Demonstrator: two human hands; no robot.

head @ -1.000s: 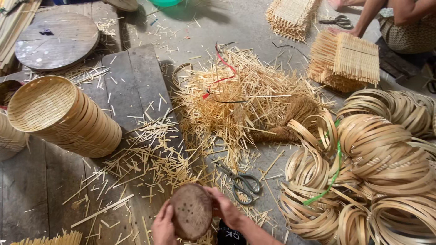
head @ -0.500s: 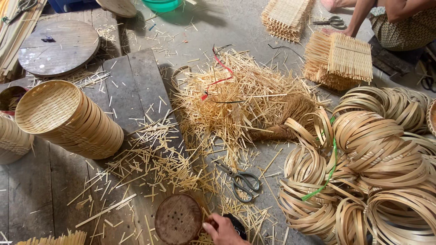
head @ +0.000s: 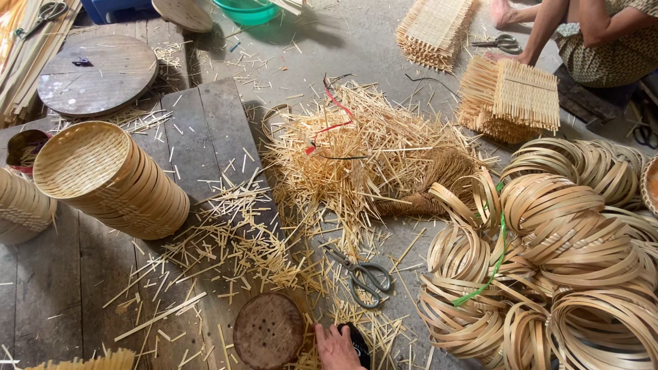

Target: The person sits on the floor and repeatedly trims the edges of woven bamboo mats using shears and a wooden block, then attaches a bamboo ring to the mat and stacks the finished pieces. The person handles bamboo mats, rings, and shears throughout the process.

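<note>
A view from above of a workshop floor littered with pale bamboo slivers. At the bottom edge, the person's right hand (head: 336,348) lies flat, its fingers (head: 327,334) spread loosely apart and gripping nothing. It rests just beside a round, dark brown wooden disc with small holes (head: 268,331), touching or nearly touching its right rim; the disc lies flat on the grey wooden floor planks (head: 62,288). A small black object (head: 358,342) sits partly under the hand on its right; what it is cannot be told. The left hand is out of view.

Just above and to the right of the hand lies a pair of grey metal scissors (head: 363,274), blades pointing up-left. Beyond it spreads a large loose heap of straw-coloured bamboo sticks (head: 356,157) with a red cord (head: 334,120) across it. To the right is a big pile of coiled tan bamboo strip hoops (head: 569,267), bound by a green string (head: 495,264). At left, a leaning stack of round woven bamboo trays (head: 110,178) lies on its side. At top right, another person's arm (head: 548,27) reaches towards stacks of square woven bamboo mats (head: 514,99).
</note>
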